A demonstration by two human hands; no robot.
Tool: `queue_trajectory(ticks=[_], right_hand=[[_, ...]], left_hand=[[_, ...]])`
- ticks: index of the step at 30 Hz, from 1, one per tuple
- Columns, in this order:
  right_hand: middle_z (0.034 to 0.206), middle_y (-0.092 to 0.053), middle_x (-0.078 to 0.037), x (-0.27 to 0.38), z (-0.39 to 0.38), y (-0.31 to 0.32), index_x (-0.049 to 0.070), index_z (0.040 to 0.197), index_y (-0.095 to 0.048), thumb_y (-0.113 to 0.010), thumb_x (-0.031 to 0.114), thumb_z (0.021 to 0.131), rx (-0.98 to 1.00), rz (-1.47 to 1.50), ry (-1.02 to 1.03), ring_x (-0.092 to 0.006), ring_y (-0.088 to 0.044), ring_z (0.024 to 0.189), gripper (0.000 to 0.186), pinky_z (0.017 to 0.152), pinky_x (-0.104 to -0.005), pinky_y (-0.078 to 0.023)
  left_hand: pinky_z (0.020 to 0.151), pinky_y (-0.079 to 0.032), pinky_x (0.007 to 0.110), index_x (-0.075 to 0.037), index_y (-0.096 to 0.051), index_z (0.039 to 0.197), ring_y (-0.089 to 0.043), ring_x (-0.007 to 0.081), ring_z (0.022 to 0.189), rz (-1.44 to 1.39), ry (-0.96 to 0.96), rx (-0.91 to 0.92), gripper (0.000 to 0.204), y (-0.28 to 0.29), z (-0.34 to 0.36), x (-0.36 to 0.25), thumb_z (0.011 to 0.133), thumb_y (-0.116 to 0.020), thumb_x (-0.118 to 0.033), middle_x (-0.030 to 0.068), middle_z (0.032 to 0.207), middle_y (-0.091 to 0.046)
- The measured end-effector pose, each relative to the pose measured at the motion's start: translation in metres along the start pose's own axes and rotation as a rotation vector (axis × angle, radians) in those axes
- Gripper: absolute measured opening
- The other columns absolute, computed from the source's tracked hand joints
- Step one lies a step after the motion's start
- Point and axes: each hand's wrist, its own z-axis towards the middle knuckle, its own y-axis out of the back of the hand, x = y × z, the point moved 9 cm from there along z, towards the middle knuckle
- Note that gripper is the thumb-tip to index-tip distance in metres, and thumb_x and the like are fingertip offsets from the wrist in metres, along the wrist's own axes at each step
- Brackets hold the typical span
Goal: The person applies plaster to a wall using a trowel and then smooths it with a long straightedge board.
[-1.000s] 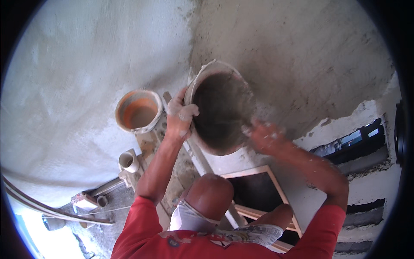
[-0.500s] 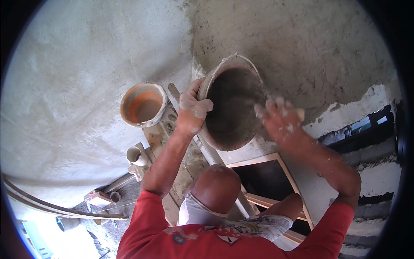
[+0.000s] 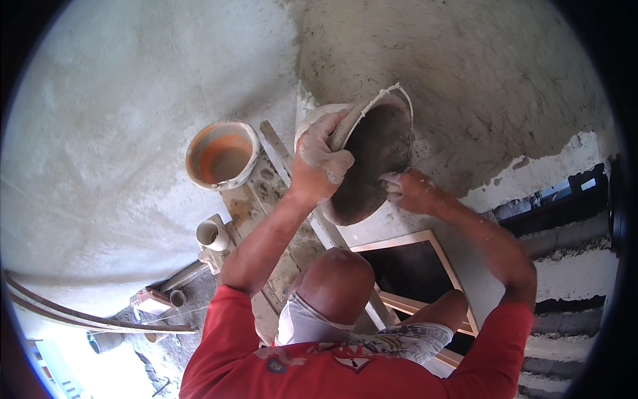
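Bucket (image 3: 319, 115) tilted near wall (image 3: 482, 76). Left hand (image 3: 321, 153), fingers curled, grips rim (image 3: 345, 128); steady tilt helps. Right hand (image 3: 417, 191) closed around pale handle (image 3: 393, 189), far end hidden; best worked clear of rim.

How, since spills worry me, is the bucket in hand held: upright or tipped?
Tipped: the bucket slants in the left hand, mouth facing the right hand.
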Motion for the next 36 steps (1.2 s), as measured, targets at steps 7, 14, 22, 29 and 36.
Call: queue_trajectory(ticks=[7,14,22,29,36], right_hand=[[0.109,-0.069,-0.023,0.014,0.012,-0.018,0.007,0.129,-0.06,-0.066,0.023,0.087,-0.313,0.357,0.059,-0.0386,-0.067,0.101,0.045,0.089,-0.0426,-0.052],[0.102,-0.069,-0.024,0.025,0.023,0.025,0.007,0.127,-0.06,-0.063,0.024,0.089,-0.296,0.136,0.015,-0.0404,-0.067,0.094,0.042,0.085,-0.0459,-0.052],[0.099,-0.069,-0.019,0.086,0.013,0.127,0.003,0.12,-0.061,-0.073,0.023,0.08,-0.377,0.08,0.132,-0.0332,-0.068,0.087,0.045,0.082,-0.0395,-0.052],[0.09,-0.062,-0.01,0.21,0.005,0.252,0.003,0.113,-0.06,-0.076,0.016,0.077,-0.357,0.053,0.345,-0.0163,-0.06,0.068,0.041,0.062,-0.0304,-0.051],[0.087,-0.068,-0.011,0.27,0.014,0.321,-0.006,0.126,-0.06,-0.073,0.021,0.086,-0.317,0.363,0.526,-0.0125,-0.061,0.064,0.05,0.06,-0.0267,-0.054]], left_hand=[[0.087,-0.048,0.026,0.005,-0.06,0.124,-0.062,0.0167,0.093,-0.021,0.004,-0.202,0.055,0.032,-0.005,0.019,0.07,-0.052,-0.001,0.0106,0.1,-0.068],[0.084,-0.049,0.025,0.01,-0.058,0.125,-0.06,0.0139,0.092,-0.317,0.034,-0.354,0.058,0.067,-0.001,0.02,0.068,-0.052,0.003,0.0089,0.103,-0.066],[0.091,-0.048,0.028,0.011,-0.054,0.128,-0.061,0.019,0.099,-0.417,0.004,-0.489,0.065,0.121,-0.004,0.031,0.063,-0.051,0.001,0.0125,0.11,-0.064],[0.092,-0.048,0.028,0.01,-0.056,0.125,-0.062,0.0189,0.099,-0.368,0.013,-0.55,0.063,0.144,-0.017,0.048,0.063,-0.049,0.005,0.0121,0.11,-0.065],[0.094,-0.047,0.028,0.01,-0.056,0.125,-0.061,0.0183,0.101,-0.387,0.051,-0.574,0.064,0.164,-0.024,0.059,0.061,-0.05,0.003,0.0117,0.11,-0.064]])
